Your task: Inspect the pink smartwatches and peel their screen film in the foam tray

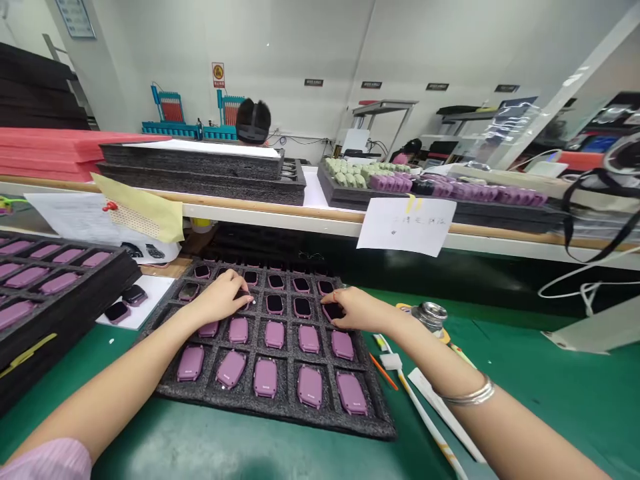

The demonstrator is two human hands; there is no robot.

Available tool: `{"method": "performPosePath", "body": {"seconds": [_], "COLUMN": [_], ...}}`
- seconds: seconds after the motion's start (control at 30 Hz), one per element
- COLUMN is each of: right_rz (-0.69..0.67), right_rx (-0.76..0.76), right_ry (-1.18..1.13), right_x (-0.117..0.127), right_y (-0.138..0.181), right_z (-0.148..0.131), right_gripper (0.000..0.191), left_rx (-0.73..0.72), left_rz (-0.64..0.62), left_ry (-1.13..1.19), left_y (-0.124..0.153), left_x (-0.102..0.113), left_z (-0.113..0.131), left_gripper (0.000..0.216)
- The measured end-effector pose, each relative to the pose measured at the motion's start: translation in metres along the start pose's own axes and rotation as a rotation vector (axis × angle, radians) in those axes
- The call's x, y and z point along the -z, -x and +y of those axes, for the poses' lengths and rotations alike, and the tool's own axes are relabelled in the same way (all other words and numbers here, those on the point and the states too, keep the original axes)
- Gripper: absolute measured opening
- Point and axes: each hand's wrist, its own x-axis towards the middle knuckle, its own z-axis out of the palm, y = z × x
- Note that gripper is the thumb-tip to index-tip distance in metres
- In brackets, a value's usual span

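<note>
Green mat (210,447) lies open below the foam tray (320,417); left hand (220,300) and right hand (357,310) rest half-curled on pink devices (333,311), grip unclear.

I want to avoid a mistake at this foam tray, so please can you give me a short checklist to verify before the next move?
1. Right hand touching the rounded purple device with a dark screen: ok.
2. Left hand in contact with a device: cannot tell, the hand hides it.
3. One device in each front-row pocket of the black foam grid tray: ok.
4. Same side up across the tray: not ok, upper rows show dark screens, lower rows purple faces.
5. Screens free of scratches: cannot tell, too small.
</note>
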Motion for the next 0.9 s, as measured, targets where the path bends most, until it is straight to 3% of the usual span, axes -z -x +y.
{"method": "performPosePath", "body": {"seconds": [0.17,0.3,0.43,0.57,0.73,0.9], "right_rz": [-0.004,0.038,0.108,0.023,-0.03,-0.031], "right_rx": [0.002,-0.022,0.021,0.077,-0.023,-0.109], "right_ry": [0.015,0.098,0.125,0.126,0.192,0.227], "right_x": [-0.001,0.005,0.009,0.004,0.0,0.001], "right_y": [0.007,0.002,-0.01,-0.027,-0.042,-0.045], "right_z": [0.004,-0.011,-0.037,-0.051,-0.058,-0.067], "right_gripper": [0.049,0.05,0.049,0.042,0.031,0.03], "left_rx": [0.045,0.074,0.07,0.04,-0.058,-0.037], "left_rz": [-0.034,-0.014,-0.021,-0.036,-0.043,-0.078], "left_ry": [0.036,0.087,0.167,0.152,0.203,0.32], "left_y": [0.003,-0.012,-0.029,-0.029,-0.023,-0.024], "left_x": [0.02,0.025,0.01,-0.017,-0.032,-0.031], "left_z": [0.012,0.031,0.051,0.063,0.058,0.05], "left_gripper": [0.015,0.017,0.027,0.022,0.033,0.039]}}
